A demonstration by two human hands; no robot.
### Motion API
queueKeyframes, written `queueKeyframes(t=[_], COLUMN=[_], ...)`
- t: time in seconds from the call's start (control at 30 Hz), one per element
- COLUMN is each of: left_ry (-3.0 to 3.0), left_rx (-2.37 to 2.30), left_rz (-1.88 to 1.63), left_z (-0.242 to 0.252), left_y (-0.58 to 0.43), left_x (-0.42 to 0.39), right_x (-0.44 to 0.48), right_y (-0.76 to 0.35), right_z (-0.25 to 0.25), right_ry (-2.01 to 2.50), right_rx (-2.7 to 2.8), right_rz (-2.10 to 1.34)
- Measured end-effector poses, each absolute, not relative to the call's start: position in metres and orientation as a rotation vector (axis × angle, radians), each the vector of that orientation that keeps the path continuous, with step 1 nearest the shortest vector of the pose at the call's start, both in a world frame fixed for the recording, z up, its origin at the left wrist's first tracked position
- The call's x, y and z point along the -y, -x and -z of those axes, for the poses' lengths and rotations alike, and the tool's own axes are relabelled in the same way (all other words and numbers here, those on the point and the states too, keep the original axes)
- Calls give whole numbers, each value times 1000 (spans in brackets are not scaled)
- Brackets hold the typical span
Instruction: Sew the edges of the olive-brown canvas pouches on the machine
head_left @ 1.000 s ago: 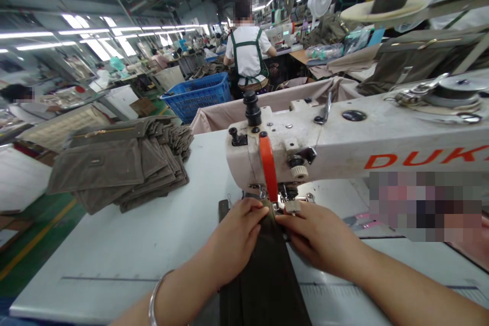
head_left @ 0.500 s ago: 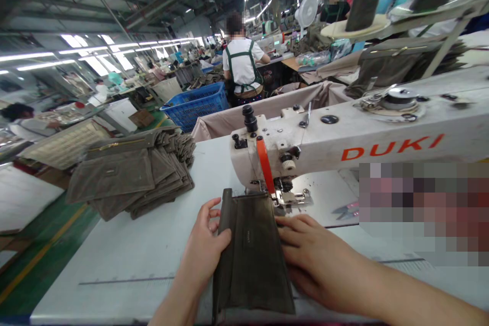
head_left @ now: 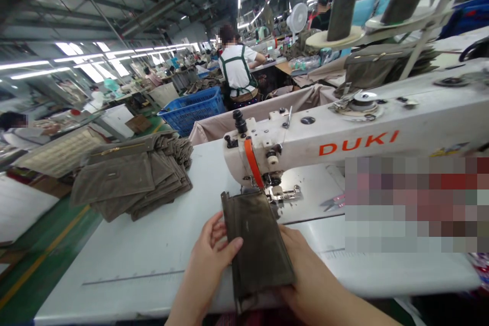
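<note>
At the far left, a worker in a light top (head_left: 21, 137) sits near a cream slatted container (head_left: 63, 155). Next to the right, a stack of brown fabric pieces (head_left: 126, 178) lies on the white table (head_left: 141, 252), the uppermost one showing a gold zip (head_left: 112, 152). Beyond it, on the floor, stands a blue basket (head_left: 193, 112).

Nearer the camera, the left hand (head_left: 216, 249) grips the left edge of a brown fabric panel (head_left: 262, 244): the thumb lies on its upper face, while the other fingers curl, slightly apart, against the edge. Behind, a second worker with green straps over a white shirt (head_left: 235, 69) faces away.

The panel lies lengthwise at the front of the table, its far end just beside the presser foot (head_left: 273, 194) and below the orange guard (head_left: 253, 163); whether panel and foot touch is unclear. Along the panel's right edge rests the right hand (head_left: 303, 262), its fingertips hidden by the cloth, so I cannot tell whether they pinch it or lie flat.

Farther right, pink-handled scissors (head_left: 331, 204) lie beneath the arm of the white sewing machine (head_left: 362, 125), lettered DUKI. Above it, a dark thread cone (head_left: 342, 12) stands on a pale disc (head_left: 317, 39).
</note>
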State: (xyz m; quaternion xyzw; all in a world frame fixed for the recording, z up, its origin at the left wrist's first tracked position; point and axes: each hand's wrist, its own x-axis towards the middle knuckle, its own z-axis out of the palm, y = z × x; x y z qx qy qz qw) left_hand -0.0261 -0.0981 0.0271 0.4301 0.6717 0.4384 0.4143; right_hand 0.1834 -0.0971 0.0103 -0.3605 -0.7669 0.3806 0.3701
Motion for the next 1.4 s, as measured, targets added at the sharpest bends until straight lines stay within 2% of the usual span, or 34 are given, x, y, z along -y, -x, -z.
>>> queueKeyframes(t=[0.07, 0.2, 0.4, 0.5, 0.6, 0.73, 0.9, 1.2, 1.4], left_ry=[-916, -750, -910, -1462, -2179, -2823, -2913, -2770, -2800], left_rx=[-1574, -1438, -1413, -1628, -1814, -1175, -1172, -1206, -1132], left_rz=[-1192, -1142, -1015, -884, -758, -578, -697, -978, -813], left_z=[-33, -43, -53, -57, -56, -39, -12, -14, -9], left_y=[17, 7, 28, 43, 38, 5, -16, -22, -23], left_x=[95, 85, 74, 82, 101, 128, 139, 139, 145], right_x=[91, 68, 61, 83, 106, 125, 135, 138, 139], right_y=[-174, -161, -159, -175, -193, -209, -224, -226, -236], right_z=[-12, -7, -10, -13, -9, 6, 18, 20, 16], right_ry=[917, 895, 951, 1070, 1251, 1109, 926, 756, 725], right_rx=[1653, 1147, 1161, 1422, 2051, 2372, 2334, 2224, 2261], right_rz=[-1145, -1445, -1525, -1399, -960, -519, -440, -384, -424])
